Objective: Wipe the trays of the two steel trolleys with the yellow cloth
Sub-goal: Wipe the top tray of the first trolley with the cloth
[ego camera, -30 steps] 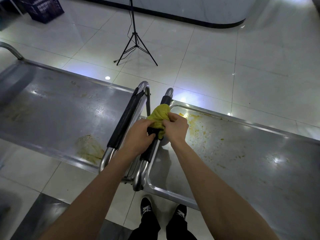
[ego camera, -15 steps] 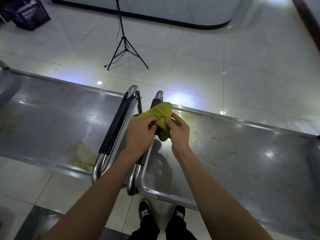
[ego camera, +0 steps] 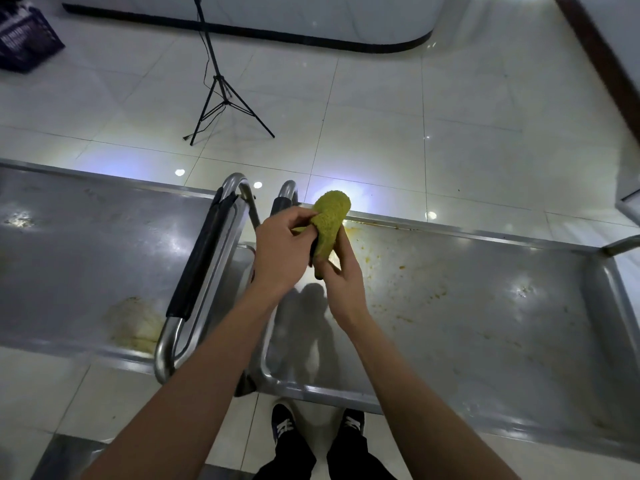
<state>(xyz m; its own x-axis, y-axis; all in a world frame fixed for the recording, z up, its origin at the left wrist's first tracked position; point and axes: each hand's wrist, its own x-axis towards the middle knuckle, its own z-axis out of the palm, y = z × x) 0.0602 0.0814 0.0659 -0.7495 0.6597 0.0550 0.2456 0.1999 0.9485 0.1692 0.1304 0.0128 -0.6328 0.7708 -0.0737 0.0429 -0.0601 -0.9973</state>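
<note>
I hold the yellow cloth (ego camera: pixel 330 223) bunched between both hands above the gap between the two steel trolleys. My left hand (ego camera: pixel 282 252) pinches its left edge. My right hand (ego camera: pixel 341 275) grips its lower end from beneath. The left trolley's tray (ego camera: pixel 86 258) carries a pale yellowish smear near its front right corner. The right trolley's tray (ego camera: pixel 467 306) is spattered with orange-brown specks, densest near its back left corner. Two handles (ego camera: pixel 204 268) with black grips meet in the middle, under my hands.
A black tripod stand (ego camera: pixel 221 95) is on the white tiled floor beyond the trolleys. A dark crate (ego camera: pixel 20 39) sits at the far left, and a white counter base (ego camera: pixel 311 26) runs along the back. My feet (ego camera: pixel 315 424) stand between the trolleys' front edges.
Both hands lifted the cloth off the right trolley's handle and carried it slightly right, over the right tray's corner. The cloth is now rolled longer between my hands.
</note>
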